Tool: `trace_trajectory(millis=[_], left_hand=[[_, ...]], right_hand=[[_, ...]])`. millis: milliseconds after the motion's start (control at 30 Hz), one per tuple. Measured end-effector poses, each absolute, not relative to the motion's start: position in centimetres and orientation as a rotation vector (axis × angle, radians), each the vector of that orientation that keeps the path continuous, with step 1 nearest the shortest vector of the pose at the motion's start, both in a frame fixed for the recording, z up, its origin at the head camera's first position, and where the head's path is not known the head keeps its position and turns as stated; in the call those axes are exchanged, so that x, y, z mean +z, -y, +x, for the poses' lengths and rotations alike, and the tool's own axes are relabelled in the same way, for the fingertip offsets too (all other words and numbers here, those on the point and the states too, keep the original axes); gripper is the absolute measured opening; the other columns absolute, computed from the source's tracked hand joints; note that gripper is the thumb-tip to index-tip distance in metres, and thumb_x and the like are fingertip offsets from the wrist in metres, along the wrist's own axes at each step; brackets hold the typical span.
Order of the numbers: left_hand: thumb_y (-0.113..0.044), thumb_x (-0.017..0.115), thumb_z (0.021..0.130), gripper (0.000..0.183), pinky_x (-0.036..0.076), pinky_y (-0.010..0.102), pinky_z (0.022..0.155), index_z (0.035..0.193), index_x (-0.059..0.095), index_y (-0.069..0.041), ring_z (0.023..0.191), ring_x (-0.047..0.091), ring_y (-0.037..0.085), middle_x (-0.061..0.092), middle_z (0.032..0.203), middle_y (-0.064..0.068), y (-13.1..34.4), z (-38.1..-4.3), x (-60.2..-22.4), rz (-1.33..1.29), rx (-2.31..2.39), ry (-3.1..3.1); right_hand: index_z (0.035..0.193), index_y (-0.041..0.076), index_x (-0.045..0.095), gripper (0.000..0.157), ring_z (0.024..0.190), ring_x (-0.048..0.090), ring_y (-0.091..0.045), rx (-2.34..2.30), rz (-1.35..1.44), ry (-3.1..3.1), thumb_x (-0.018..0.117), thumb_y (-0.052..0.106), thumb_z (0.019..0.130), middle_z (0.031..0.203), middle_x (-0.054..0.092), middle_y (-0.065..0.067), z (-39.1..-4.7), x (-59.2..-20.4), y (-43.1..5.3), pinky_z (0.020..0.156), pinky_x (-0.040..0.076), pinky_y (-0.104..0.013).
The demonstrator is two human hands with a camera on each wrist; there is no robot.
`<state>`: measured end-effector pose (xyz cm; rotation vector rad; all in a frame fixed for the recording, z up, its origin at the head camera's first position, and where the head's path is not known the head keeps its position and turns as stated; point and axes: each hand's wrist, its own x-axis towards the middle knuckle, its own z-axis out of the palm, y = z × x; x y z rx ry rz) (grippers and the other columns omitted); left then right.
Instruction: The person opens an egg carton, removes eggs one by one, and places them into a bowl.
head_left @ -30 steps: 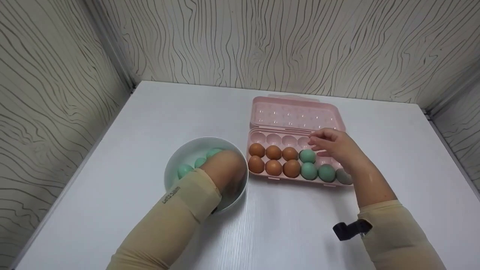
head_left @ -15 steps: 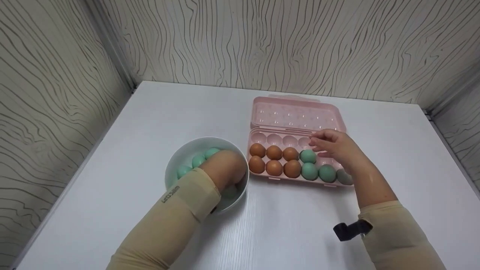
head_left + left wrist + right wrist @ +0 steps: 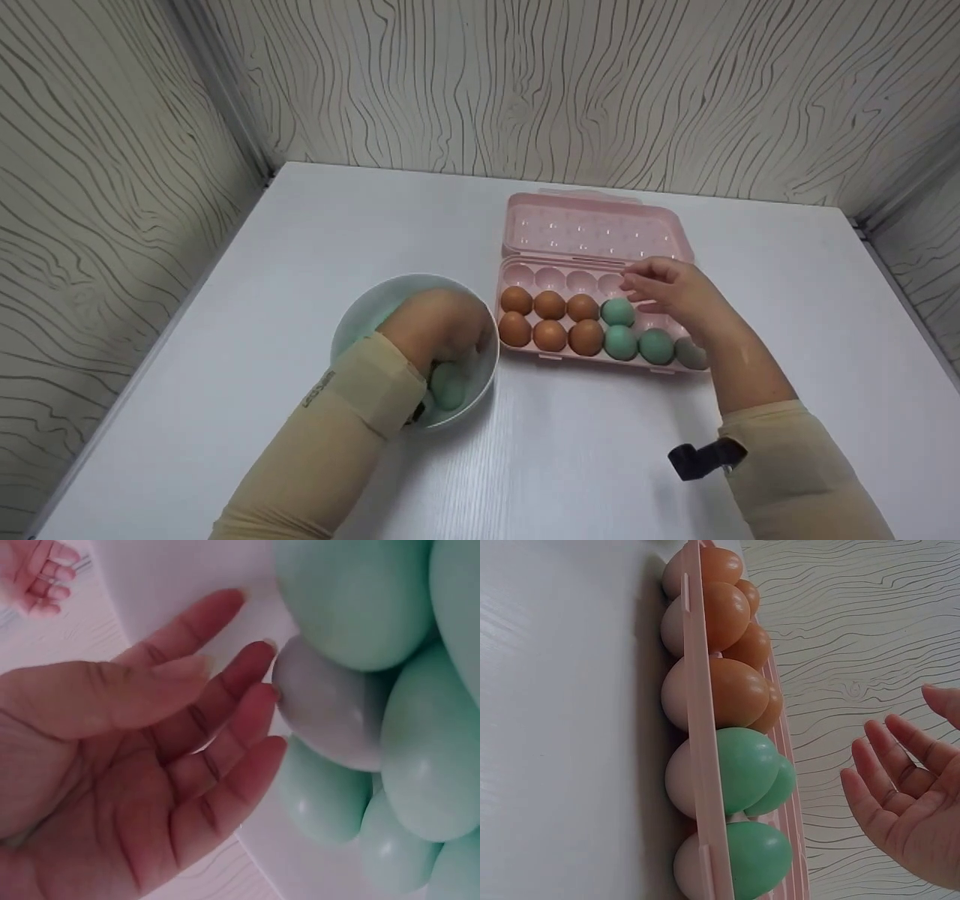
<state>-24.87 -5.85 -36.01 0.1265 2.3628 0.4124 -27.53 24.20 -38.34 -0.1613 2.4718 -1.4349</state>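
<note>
My left hand (image 3: 442, 319) reaches into a white bowl (image 3: 367, 304) of eggs. In the left wrist view its fingers are loosely bent, with nothing between them and the thumb. The fingertips are right at a greyish-white egg (image 3: 330, 705), surrounded by green eggs (image 3: 431, 742). One green egg (image 3: 448, 386) shows below that hand in the head view. Over the right part of a pink egg carton (image 3: 517, 262), my right hand (image 3: 671, 292) hovers with relaxed fingers and holds nothing. Brown eggs (image 3: 550, 336), green eggs (image 3: 621, 343) and a pale egg (image 3: 690, 352) sit in the carton.
The carton's lid (image 3: 600, 225) lies folded back, away from me. Unfilled cups (image 3: 550, 279) line the row by the hinge. A white table (image 3: 570, 450) bears both containers, and patterned panels (image 3: 465, 90) rise behind it and at the sides.
Inside the bowl my left hand has shifted slightly up and turned. It now covers the green eggs at the left and uncovers one near the front. The right hand stays put.
</note>
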Motion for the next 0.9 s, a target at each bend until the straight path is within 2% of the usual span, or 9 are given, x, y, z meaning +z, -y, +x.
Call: trace_trajectory(millis=[200, 433, 633, 767, 900], left_hand=[[-0.003, 0.057, 0.079, 0.036, 0.038, 0.038, 0.092, 0.104, 0.062, -0.028, 0.098, 0.048, 0.021, 0.056, 0.101, -0.003, 6.6, -26.1, -35.9, 0.418, 0.263, -2.417], [-0.009, 0.058, 0.082, 0.030, 0.043, 0.037, 0.084, 0.108, 0.061, -0.022, 0.093, 0.052, 0.020, 0.058, 0.101, -0.002, 7.3, -26.9, -35.9, 0.497, 0.422, -2.465], [-0.018, 0.060, 0.085, 0.031, 0.043, 0.039, 0.091, 0.116, 0.058, -0.023, 0.100, 0.050, 0.018, 0.056, 0.114, -0.001, 7.3, -27.5, -35.8, 0.480, 0.511, -2.525], [-0.021, 0.063, 0.084, 0.032, 0.043, 0.037, 0.092, 0.116, 0.058, -0.020, 0.105, 0.051, 0.017, 0.055, 0.117, 0.001, 7.2, -27.8, -35.7, 0.506, 0.581, -2.588], [-0.024, 0.063, 0.085, 0.033, 0.043, 0.035, 0.092, 0.117, 0.058, -0.017, 0.106, 0.051, 0.018, 0.054, 0.118, 0.002, 7.1, -27.8, -35.6, 0.523, 0.663, -2.656]], right_hand=[[0.117, -0.001, 0.051, 0.048, 0.098, 0.058, -0.017, -1.431, -0.167, -2.476, 0.052, 0.039, 0.091, 0.117, 0.054, -0.020, -27.5, -38.2, -24.2, 0.087, 0.048, -0.036], [0.115, -0.001, 0.052, 0.045, 0.098, 0.058, -0.017, -1.416, -0.166, -2.491, 0.052, 0.038, 0.092, 0.118, 0.055, -0.019, -27.6, -37.9, -24.1, 0.087, 0.048, -0.037], [0.114, -0.002, 0.052, 0.044, 0.095, 0.058, -0.015, -1.428, -0.180, -2.500, 0.052, 0.036, 0.092, 0.117, 0.055, -0.020, -27.6, -37.6, -24.1, 0.085, 0.049, -0.034], [0.116, -0.003, 0.051, 0.045, 0.095, 0.058, -0.014, -1.432, -0.184, -2.500, 0.053, 0.036, 0.092, 0.116, 0.055, -0.019, -27.7, -37.5, -24.3, 0.084, 0.049, -0.032], [0.117, -0.001, 0.051, 0.046, 0.098, 0.058, -0.018, -1.411, -0.180, -2.516, 0.053, 0.037, 0.091, 0.114, 0.056, -0.015, -27.8, -37.6, -24.3, 0.083, 0.049, -0.031]])
